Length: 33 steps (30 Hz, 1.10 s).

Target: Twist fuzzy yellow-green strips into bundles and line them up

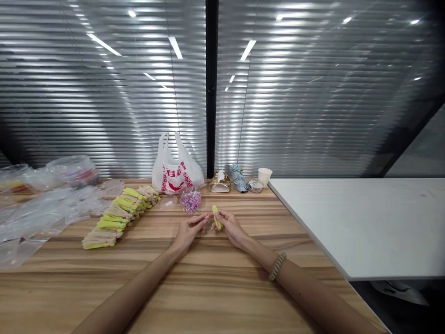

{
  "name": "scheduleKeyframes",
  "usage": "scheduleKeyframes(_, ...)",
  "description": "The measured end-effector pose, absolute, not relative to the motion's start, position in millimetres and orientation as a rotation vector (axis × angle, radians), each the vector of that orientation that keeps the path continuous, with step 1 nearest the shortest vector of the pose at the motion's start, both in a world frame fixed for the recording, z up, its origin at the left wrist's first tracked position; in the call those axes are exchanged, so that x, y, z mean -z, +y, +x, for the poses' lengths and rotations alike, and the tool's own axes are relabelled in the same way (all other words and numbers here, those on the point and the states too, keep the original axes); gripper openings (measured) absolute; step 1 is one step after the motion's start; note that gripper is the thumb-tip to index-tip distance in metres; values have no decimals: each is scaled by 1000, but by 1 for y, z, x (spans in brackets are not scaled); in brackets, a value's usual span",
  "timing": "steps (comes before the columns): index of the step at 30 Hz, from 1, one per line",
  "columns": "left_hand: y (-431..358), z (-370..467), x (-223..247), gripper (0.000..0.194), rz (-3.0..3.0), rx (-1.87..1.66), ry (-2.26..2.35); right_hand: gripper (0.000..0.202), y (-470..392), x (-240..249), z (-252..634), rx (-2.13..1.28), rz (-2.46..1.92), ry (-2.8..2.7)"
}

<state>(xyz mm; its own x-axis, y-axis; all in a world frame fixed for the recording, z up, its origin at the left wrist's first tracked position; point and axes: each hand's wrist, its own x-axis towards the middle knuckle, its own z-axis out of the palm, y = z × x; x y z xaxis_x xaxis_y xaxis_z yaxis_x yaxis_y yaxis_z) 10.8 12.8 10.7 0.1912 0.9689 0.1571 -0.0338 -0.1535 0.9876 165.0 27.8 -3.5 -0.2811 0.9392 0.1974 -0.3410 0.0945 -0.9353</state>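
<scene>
Between the thumb and fingers of my right hand [229, 226] is a small yellow bundle [217, 218], held nearly upright. My left hand [190, 231] is just left of it, its thumb and fingers pinched together near the bundle; what they hold, if anything, is too small to make out. Beyond my hands sits a heap of pink and purple ties [191, 201] in a clear container. To the left, a long row of yellow and beige bundles [118, 215] lies on the wooden table [194, 292].
Clear plastic bags [52, 211] and round plastic containers [73, 168] cover the left side. Along the back stand a white carrier bag [177, 172], a gold packet [220, 182], a blue folded item [238, 179], a round tin [255, 186] and a paper cup [264, 176]. A white table [365, 222] adjoins at right.
</scene>
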Motion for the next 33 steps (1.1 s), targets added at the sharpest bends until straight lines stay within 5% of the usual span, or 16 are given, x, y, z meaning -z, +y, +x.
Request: scheduleKeyframes(33, 18, 8, -3, 24, 1435, -1290, 1071, 41, 21, -6, 169, -1559, -679, -1583)
